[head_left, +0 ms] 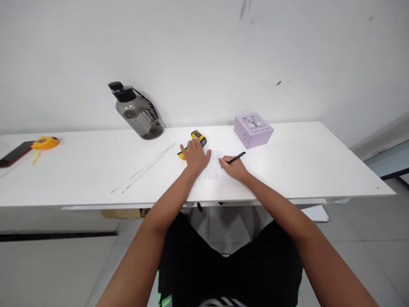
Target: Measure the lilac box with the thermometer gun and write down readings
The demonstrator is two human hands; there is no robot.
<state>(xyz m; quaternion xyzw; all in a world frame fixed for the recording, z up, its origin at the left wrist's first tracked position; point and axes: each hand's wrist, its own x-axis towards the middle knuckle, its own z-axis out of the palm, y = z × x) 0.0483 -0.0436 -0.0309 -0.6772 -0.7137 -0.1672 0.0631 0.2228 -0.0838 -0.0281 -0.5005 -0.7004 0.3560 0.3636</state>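
Note:
My right hand pinches a black pen, its tip by the right edge of a small sheet of paper covered in lines of faint marks. On the left side of that sheet lies my left hand, fingers spread and thumb out towards the paper. Under and behind those fingers is a yellow-and-black handheld tool, shaped like a small gun; its middle is hidden by the hand. Both forearms cross the front edge of the white table.
A grey translucent bottle with a black cap stands by the wall. Right of it sits a lilac box. At the far left are a yellow tape measure and a dark flat object with a reddish edge. Dark streaks mark the tabletop.

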